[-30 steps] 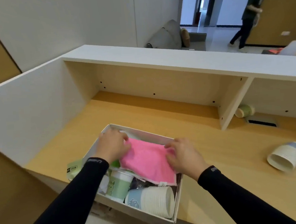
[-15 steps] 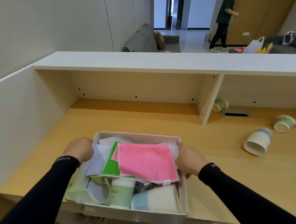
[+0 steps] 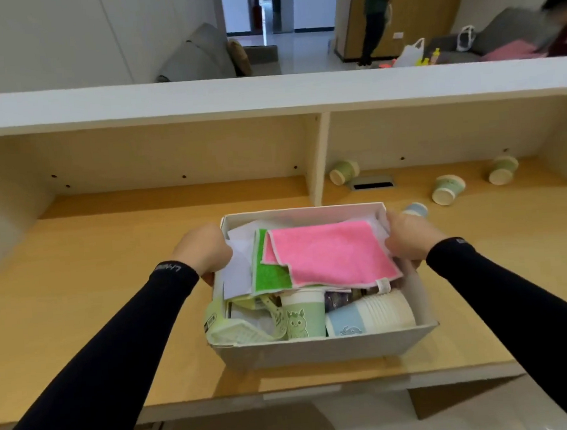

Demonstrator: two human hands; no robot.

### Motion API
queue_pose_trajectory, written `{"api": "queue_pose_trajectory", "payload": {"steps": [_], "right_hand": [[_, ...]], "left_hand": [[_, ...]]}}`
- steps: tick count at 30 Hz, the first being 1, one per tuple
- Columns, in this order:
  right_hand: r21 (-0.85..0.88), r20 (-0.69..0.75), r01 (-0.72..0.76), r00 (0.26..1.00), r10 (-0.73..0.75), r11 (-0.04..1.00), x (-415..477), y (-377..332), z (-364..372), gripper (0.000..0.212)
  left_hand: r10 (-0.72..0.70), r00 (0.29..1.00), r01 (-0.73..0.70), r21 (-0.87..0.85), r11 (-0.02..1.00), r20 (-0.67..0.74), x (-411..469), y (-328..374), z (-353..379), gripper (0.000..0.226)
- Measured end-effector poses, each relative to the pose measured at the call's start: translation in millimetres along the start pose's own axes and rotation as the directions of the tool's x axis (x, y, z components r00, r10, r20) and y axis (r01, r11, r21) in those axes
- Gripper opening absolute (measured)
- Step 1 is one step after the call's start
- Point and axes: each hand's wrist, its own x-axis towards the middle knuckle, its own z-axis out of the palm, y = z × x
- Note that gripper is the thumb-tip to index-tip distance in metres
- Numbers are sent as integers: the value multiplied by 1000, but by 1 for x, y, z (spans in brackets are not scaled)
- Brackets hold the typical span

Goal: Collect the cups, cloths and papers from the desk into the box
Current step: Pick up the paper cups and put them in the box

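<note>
1. box [image 3: 321, 349] stands on the desk [image 3: 111, 260] near its front edge, packed with a pink cloth [image 3: 331, 253], a green cloth [image 3: 269, 276], papers [image 3: 239, 271] and cups.
2. left hand [image 3: 204, 250] clasps the left wall; right hand [image 3: 408, 239] clasps the right wall. the box lies between both grips.
3. risk: tilting the box could spill the heaped contents over its low walls.
4. risk: four cups, including the green cup [image 3: 448, 189], lie outside on the desk.

Single head view, close, facing forward-down over desk [image 3: 112, 277] toward shelf [image 3: 267, 95].
</note>
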Motion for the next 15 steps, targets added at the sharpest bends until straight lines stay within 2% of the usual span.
{"api": "queue_pose_trajectory", "payload": {"steps": [6,12,15], "right_hand": [[49,47,-39,998,37,998,11,91,-3,40],[32,51,-3,999,1,999,40,156,-17,43],[65,169,-3,986,-8,998,55,177,-27,43]], "left_hand": [[26,993,-28,22,999,115,6,80,44,24],[-21,975,35,-60,998,219,12,133,75,34],[-96,958,67,116,991,268,10,151,75,38]]}}
